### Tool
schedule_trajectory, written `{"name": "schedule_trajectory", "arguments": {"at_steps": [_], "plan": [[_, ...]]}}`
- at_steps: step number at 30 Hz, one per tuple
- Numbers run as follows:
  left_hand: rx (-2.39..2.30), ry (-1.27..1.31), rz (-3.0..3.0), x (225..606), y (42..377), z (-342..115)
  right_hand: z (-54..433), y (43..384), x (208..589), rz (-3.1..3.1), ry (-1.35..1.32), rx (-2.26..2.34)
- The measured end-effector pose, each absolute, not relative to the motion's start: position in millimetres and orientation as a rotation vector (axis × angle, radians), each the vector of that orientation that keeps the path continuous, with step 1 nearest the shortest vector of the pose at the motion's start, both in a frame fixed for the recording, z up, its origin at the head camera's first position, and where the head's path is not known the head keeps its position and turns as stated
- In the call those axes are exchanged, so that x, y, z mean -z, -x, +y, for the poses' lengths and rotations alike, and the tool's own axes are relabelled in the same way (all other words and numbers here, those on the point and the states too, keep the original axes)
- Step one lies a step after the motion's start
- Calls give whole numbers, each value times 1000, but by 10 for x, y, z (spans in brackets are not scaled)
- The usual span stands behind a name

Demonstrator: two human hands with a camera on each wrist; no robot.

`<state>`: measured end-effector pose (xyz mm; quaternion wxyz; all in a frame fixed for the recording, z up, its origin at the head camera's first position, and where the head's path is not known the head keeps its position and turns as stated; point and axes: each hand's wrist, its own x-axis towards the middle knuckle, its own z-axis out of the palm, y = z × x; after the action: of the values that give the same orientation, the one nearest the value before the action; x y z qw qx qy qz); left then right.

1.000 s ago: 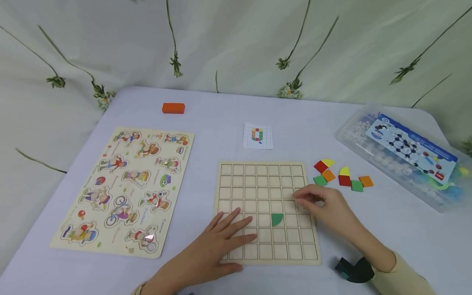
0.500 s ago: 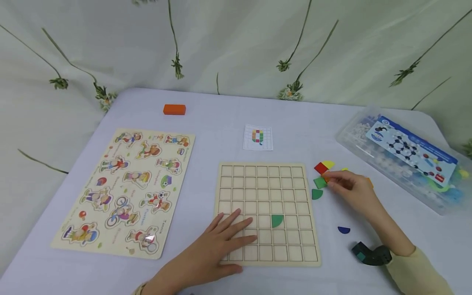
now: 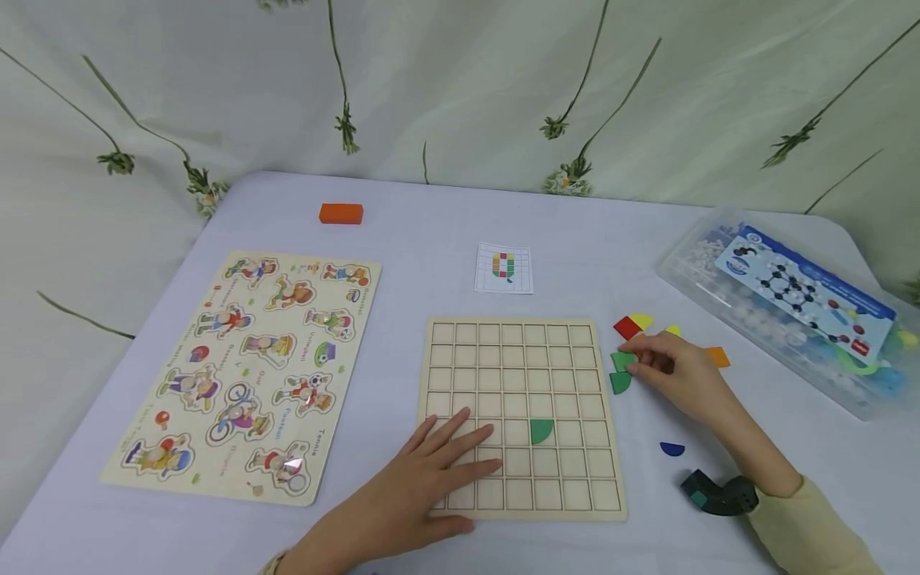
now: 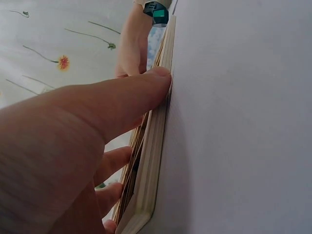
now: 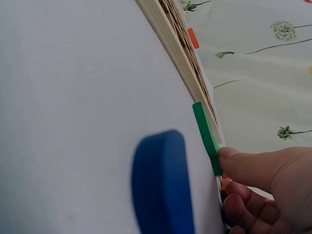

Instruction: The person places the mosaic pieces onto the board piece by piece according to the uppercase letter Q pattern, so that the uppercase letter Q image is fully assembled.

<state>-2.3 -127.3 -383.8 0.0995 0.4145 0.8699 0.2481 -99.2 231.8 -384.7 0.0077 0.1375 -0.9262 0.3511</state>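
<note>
Left fingers (image 3: 470,473) apart on gridded board (image 3: 513,379)

Got a chunky blue piece (image 5: 163,185) at six o'clock, pretty blurry. Seeing the right hand (image 5: 290,183) at four, fingers curled, thumb tip by a green piece (image 5: 206,131), maybe touching, can't really tell. Also spotting a pale board (image 5: 175,53) at one, flowery cloth (image 5: 263,97) at two.
</note>
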Motion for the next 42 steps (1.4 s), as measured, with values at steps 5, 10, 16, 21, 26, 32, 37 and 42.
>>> {"name": "schedule_trajectory", "arguments": {"at_steps": [5,10,16,21,26,32,37,42], "plan": [[-731,-1232,2581,3836,52,-1275,2307,1010,3827,-2875,-452,-1072],[-732,-1232,2577,3827,71,-1273,2312,1025,3829,-2849,-462,-1051],[-725,-1240,2582,3833,64,-1276,2305,1000,3768,-2891,-369,-1055],[-721,-1273,2587,3864,30,-1284,2215,925,3653,-2818,-340,-1132],[-711,-1290,2590,3878,19,-1288,1933,839,3596,-2730,-452,-1395],[-690,-1292,2591,3881,34,-1291,1632,748,3713,-2723,-517,-1689],[-683,-1288,2585,3890,34,-1297,1528,712,3818,-2778,-526,-1705],[-691,-1293,2588,3902,25,-1305,1496,692,3861,-2819,-551,-1611]]}}
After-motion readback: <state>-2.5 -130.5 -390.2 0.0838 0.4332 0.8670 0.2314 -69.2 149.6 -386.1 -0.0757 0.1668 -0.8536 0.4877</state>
